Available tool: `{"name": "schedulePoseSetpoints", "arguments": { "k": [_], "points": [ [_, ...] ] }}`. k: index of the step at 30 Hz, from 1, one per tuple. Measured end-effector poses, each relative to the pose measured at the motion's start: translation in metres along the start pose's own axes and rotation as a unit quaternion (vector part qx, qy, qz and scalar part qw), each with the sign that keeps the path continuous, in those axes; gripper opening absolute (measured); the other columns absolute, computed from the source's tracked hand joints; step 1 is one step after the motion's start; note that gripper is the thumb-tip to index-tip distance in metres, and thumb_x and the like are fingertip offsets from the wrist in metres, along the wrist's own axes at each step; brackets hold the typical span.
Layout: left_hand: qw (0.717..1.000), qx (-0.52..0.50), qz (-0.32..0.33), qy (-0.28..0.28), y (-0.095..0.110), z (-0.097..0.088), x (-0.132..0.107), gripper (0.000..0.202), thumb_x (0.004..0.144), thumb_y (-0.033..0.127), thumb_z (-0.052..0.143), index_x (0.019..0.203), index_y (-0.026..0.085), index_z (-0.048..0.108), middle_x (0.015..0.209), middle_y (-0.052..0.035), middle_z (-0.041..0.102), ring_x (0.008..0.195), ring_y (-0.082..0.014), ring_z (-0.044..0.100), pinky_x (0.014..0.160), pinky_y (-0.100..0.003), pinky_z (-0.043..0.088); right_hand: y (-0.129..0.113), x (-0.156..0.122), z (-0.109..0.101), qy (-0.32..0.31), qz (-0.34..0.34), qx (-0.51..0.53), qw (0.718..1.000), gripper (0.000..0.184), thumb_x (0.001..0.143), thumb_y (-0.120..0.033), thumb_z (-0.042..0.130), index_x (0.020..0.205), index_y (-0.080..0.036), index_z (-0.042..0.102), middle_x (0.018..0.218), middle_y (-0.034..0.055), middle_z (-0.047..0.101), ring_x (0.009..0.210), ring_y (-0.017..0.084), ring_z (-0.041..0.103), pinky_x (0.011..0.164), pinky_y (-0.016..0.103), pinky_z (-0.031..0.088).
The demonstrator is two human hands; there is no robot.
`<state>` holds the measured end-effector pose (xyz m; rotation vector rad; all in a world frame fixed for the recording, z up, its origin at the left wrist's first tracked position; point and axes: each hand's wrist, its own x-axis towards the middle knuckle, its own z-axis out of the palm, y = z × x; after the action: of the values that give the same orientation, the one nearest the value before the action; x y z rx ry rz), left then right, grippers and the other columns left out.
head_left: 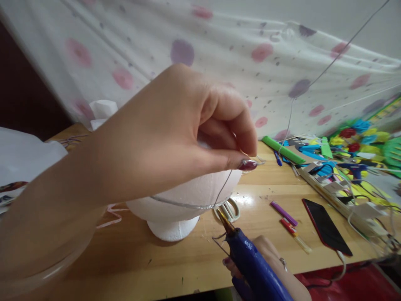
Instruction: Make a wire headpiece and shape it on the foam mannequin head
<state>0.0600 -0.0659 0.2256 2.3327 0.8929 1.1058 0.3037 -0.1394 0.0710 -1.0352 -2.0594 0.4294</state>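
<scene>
A white foam form [191, 190], rounded with a narrower base like a mannequin head, stands on the wooden table. Thin silver cord [181, 205] runs around its lower part. My left hand [184, 121] is above the form, thumb and fingers pinched on the loose length of that cord, which slants up from the form's right side. My right hand [269, 251] grips a blue hot glue gun [250, 259], mostly hidden behind it. The gun's nozzle points up at the spot where the cord leaves the form. Most of the form is hidden by my left hand.
White-handled scissors [231, 210] lie behind the nozzle. To the right are a purple stick [283, 213], a red-and-clear tube [294, 234], a phone [327, 225] and a power strip [341, 200] with cables. Another glue gun [355, 170] and colourful craft pieces fill the far right.
</scene>
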Motion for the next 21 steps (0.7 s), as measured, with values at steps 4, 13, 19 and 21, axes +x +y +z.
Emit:
{"name": "schedulePoseSetpoints", "arguments": {
  "k": [4, 13, 19, 21],
  "points": [
    [1.000, -0.008, -0.016, -0.001, 0.002, 0.001, 0.001, 0.013, 0.077, 0.031, 0.064, 0.076, 0.022, 0.072, 0.076, 0.0068, 0.073, 0.090, -0.0234, 0.073, 0.079, -0.027, 0.055, -0.001, -0.001, 0.004, -0.004, -0.045, 0.043, 0.998, 0.059, 0.089, -0.073, 0.040, 0.091, -0.025, 0.075, 0.068, 0.0051, 0.072, 0.061, 0.019, 0.070, 0.054, 0.024, 0.056],
    [1.000, 0.010, 0.011, -0.003, 0.001, 0.000, 0.000, 0.015, 0.080, 0.029, 0.061, 0.079, 0.020, 0.072, 0.077, 0.0046, 0.074, 0.072, -0.0160, 0.072, 0.068, -0.025, 0.055, 0.012, -0.014, 0.012, -0.005, 0.004, -0.033, 0.999, 0.037, 0.090, -0.054, 0.059, 0.078, -0.024, 0.076, 0.069, 0.0064, 0.074, 0.062, 0.020, 0.071, 0.054, 0.025, 0.058],
    [1.000, -0.003, -0.018, 0.002, 0.003, 0.002, 0.002, 0.030, 0.081, 0.035, 0.049, 0.076, 0.016, 0.073, 0.071, 0.0057, 0.071, 0.080, -0.0197, 0.073, 0.076, -0.030, 0.054, 0.017, -0.010, 0.001, -0.075, -0.053, -0.057, 0.994, 0.016, 0.088, -0.036, 0.066, 0.094, -0.026, 0.077, 0.077, 0.0049, 0.077, 0.065, 0.020, 0.074, 0.059, 0.024, 0.061],
    [0.999, -0.027, -0.039, 0.004, 0.004, 0.003, 0.002, 0.040, 0.085, 0.035, 0.039, 0.073, 0.016, 0.072, 0.070, 0.0050, 0.070, 0.088, -0.0226, 0.073, 0.081, -0.034, 0.053, 0.016, -0.012, 0.000, -0.084, -0.057, -0.069, 0.992, 0.017, 0.088, -0.030, 0.066, 0.099, -0.025, 0.077, 0.078, 0.0053, 0.077, 0.067, 0.020, 0.075, 0.060, 0.023, 0.062]
  ]
}}
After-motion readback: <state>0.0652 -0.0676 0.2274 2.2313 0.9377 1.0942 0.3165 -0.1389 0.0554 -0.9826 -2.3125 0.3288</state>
